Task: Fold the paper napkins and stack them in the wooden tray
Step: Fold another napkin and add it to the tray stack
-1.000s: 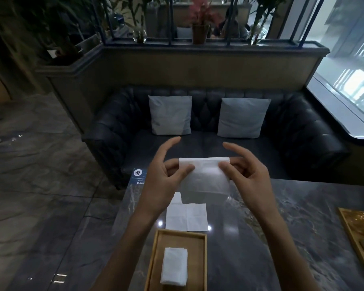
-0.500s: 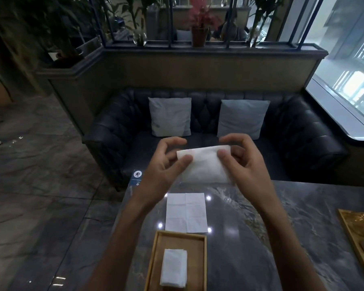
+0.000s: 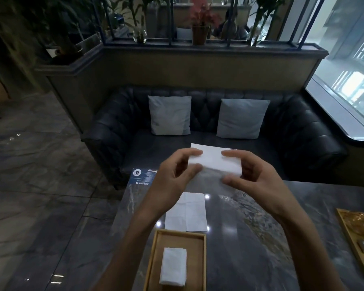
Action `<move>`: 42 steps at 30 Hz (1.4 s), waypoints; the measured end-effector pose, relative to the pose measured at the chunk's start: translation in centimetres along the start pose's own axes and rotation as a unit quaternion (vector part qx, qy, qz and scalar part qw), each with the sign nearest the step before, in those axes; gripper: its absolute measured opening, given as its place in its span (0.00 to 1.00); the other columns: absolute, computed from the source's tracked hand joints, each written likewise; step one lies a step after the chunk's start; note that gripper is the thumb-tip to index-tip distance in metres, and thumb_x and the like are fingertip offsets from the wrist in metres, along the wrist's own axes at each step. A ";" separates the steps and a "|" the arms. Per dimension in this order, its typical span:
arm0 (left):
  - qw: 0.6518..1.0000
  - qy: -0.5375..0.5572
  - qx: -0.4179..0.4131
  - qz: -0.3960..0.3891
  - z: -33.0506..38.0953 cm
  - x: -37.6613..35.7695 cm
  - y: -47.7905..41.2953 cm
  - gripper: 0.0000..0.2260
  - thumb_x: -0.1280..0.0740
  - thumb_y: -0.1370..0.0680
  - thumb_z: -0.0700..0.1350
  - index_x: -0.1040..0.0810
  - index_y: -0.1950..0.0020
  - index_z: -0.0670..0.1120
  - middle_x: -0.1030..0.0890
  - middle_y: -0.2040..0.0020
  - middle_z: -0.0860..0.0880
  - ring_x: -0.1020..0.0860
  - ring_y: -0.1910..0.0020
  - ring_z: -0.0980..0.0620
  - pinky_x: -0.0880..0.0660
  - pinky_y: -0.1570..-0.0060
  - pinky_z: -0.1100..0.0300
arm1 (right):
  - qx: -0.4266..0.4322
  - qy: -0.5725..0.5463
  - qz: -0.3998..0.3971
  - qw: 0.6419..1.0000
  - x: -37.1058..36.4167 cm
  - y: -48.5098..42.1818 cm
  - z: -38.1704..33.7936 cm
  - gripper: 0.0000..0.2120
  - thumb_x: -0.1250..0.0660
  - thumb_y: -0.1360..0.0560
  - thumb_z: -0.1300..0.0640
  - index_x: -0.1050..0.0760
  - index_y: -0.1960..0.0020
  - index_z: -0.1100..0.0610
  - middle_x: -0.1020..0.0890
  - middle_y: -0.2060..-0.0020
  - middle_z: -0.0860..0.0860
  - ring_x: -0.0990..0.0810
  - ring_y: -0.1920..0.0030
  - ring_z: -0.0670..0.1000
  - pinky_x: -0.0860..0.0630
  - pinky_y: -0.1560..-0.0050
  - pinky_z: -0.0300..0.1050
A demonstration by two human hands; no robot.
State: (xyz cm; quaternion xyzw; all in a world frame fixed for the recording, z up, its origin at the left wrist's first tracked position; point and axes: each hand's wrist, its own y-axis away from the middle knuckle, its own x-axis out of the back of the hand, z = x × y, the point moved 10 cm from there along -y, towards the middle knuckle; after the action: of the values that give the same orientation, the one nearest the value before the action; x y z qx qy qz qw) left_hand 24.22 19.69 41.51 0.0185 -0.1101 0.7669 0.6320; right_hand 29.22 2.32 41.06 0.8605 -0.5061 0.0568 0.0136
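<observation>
Dark veined marble forms the table [image 3: 261,248] in the one head view, and beyond its far edge we see a black tufted sofa [image 3: 118,139] with two pale grey cushions [image 3: 169,115]. On the ledge above it stands a potted plant [image 3: 200,32] with reddish leaves.

Both forearms reach forward from the bottom of the frame and meet over the far part of the table. The left hand [image 3: 174,177] has its palm turned inward and its fingers curled, thumb below and index finger above, and it pinches the left end of a paper napkin [image 3: 214,162]. The right hand [image 3: 254,175] mirrors it, gripping the napkin's right end between thumb and curled fingers. We see the napkin held up in the air between the hands as a narrow white band lying roughly level, clear of the table top.

Below the hands a flat napkin [image 3: 189,215] lies spread on the marble, its crease lines showing. Its near edge sits just beyond the far rim of the wooden tray [image 3: 153,255]. In that tray we find one folded napkin [image 3: 173,266], resting towards the near left part of the floor.

At the table's right edge sits a second tray [image 3: 349,234], holding things we cannot make out. A blue printed card [image 3: 143,175] lies at the table's far left corner.
</observation>
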 end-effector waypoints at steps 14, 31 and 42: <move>0.978 -0.199 -0.029 0.045 1.1 1.9 0.2 0.04 0.27 0.25 0.42 0.18 0.51 0.48 0.25 0.52 0.49 0.24 0.57 0.55 0.27 0.57 0.69 | 0.053 0.212 0.082 0.972 -0.1 -0.9 -1.5 0.01 0.28 0.25 0.52 0.18 0.54 0.46 0.21 0.55 0.50 0.21 0.56 0.48 0.22 0.54 0.41; 0.863 -0.433 -0.245 0.091 2.9 0.5 4.6 0.14 0.31 0.27 0.38 0.18 0.42 0.44 0.23 0.49 0.44 0.25 0.51 0.45 0.26 0.51 0.50 | -0.093 -0.057 0.037 0.993 -6.6 -1.9 2.2 0.11 0.36 0.20 0.53 0.20 0.48 0.59 0.15 0.55 0.59 0.15 0.56 0.58 0.19 0.58 0.47; 0.974 0.071 0.087 0.194 -1.8 8.2 6.7 0.29 0.32 0.21 0.43 0.38 0.26 0.66 0.18 0.42 0.50 0.17 0.46 0.54 0.20 0.48 0.60 | -0.020 -0.090 -0.059 0.994 -11.3 -2.9 0.3 0.09 0.34 0.21 0.60 0.20 0.43 0.53 0.14 0.53 0.56 0.14 0.51 0.55 0.16 0.54 0.45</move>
State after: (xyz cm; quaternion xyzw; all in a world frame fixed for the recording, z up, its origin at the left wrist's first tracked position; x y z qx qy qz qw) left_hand 16.23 26.73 40.13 -0.0032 0.0005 0.8811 0.4730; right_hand 26.30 13.51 39.61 0.8900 -0.4546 -0.0324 -0.0112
